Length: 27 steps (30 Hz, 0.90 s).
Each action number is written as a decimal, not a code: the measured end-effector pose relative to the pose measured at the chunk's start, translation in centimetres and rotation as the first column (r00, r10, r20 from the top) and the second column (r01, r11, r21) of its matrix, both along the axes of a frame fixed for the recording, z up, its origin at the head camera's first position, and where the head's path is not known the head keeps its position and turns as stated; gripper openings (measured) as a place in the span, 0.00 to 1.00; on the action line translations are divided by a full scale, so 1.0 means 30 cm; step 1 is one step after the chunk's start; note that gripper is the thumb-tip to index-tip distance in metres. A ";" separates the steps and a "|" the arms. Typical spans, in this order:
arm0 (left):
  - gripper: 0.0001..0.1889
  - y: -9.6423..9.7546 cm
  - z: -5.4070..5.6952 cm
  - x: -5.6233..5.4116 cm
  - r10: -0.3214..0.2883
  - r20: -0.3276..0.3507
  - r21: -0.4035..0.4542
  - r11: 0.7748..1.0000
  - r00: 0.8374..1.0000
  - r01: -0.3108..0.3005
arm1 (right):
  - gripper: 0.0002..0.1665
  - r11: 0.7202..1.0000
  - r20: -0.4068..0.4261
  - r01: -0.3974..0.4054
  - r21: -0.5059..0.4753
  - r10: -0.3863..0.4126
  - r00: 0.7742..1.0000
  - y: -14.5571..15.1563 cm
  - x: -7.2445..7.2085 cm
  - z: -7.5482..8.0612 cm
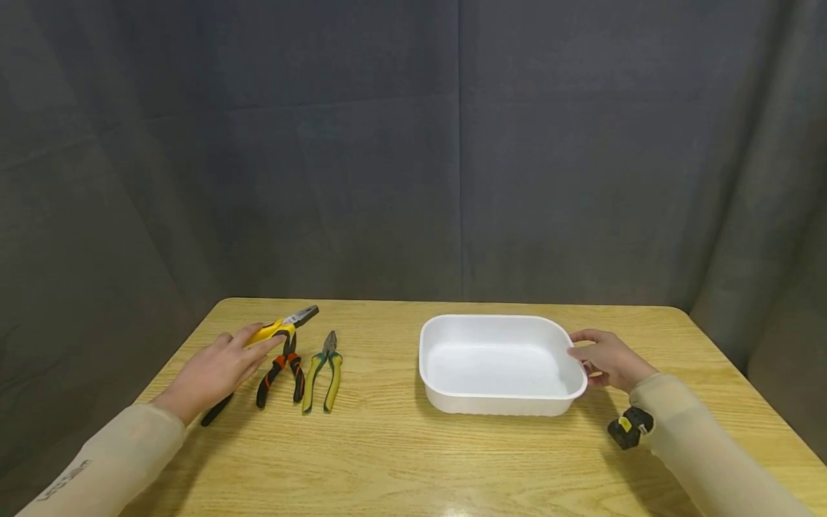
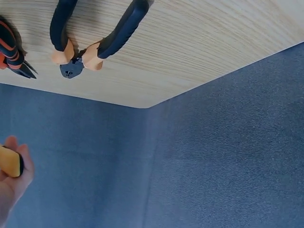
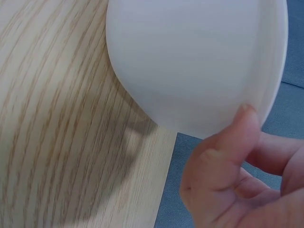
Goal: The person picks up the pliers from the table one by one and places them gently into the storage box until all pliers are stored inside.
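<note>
My left hand [image 1: 216, 366] grips the yellow handles of a pair of pliers [image 1: 274, 330], raised above the table with the steel nose aimed to the far right. In the left wrist view only the yellow handle end [image 2: 10, 162] shows in the fingers. Below that hand lie pliers with black-and-orange handles [image 2: 124, 29], mostly covered by the hand in the head view. My right hand [image 1: 607, 359] pinches the right rim of a white plastic basin [image 1: 504, 405]; in the right wrist view the thumb presses on its wall [image 3: 190, 71].
Red-and-black pliers [image 1: 279, 375] and yellow-green pliers [image 1: 332, 380] lie side by side on the wooden table [image 1: 388, 459], left of the basin. A dark curtain [image 1: 362, 158] hangs behind the table. A small black device [image 1: 629, 428] is strapped at the right wrist.
</note>
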<state>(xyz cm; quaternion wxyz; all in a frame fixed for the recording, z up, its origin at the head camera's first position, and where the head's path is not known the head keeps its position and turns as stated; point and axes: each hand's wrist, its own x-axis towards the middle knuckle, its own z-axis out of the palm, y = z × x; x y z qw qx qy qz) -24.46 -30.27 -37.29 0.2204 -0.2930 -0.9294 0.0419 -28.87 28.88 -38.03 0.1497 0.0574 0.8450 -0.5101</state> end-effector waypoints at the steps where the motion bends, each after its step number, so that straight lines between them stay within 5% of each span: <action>1: 0.30 0.001 0.000 0.001 -0.003 0.000 -0.002 1.000 1.000 0.003 | 0.28 1.000 0.002 0.001 0.002 -0.001 1.000 -0.001 0.000 0.001; 20: 0.19 0.043 0.013 0.009 -0.098 -0.024 -0.034 0.995 0.995 0.097 | 0.29 1.000 0.003 0.002 0.008 -0.002 1.000 0.002 0.002 0.005; 27: 0.28 0.066 0.016 -0.013 -0.237 -0.173 -0.091 0.970 0.956 0.224 | 0.29 1.000 0.001 0.003 0.004 -0.003 1.000 0.002 0.001 0.007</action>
